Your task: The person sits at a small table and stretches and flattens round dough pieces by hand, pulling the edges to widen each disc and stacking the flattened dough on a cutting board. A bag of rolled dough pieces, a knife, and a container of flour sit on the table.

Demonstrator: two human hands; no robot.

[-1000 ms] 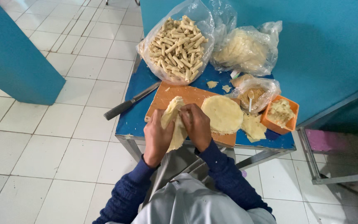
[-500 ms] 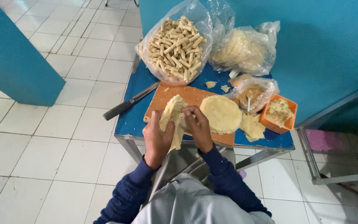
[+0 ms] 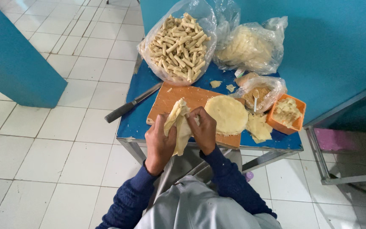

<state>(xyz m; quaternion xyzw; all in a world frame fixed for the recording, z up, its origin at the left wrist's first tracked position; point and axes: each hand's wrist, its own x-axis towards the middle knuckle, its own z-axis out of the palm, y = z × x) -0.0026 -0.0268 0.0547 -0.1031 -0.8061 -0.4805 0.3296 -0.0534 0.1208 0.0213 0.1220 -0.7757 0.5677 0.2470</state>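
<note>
My left hand (image 3: 159, 142) and my right hand (image 3: 203, 129) both hold a thin pale dough wrapper (image 3: 178, 127), folded between the fingers above the near edge of a wooden cutting board (image 3: 178, 98). A stack of round flat wrappers (image 3: 227, 113) lies on the board just right of my right hand. The board rests on a small blue table (image 3: 134, 121). Both sleeves are dark blue.
A knife (image 3: 130, 106) with a dark handle juts over the table's left edge. At the back stand a clear bag of rolled sticks (image 3: 178, 42) and a bag of wrappers (image 3: 246, 46). A small bag with a spoon (image 3: 259, 94) and an orange tub (image 3: 286, 114) sit right.
My hands have kept working the wrapper; it is now more folded and drawn a little nearer to me. Nothing else on the table has moved.
</note>
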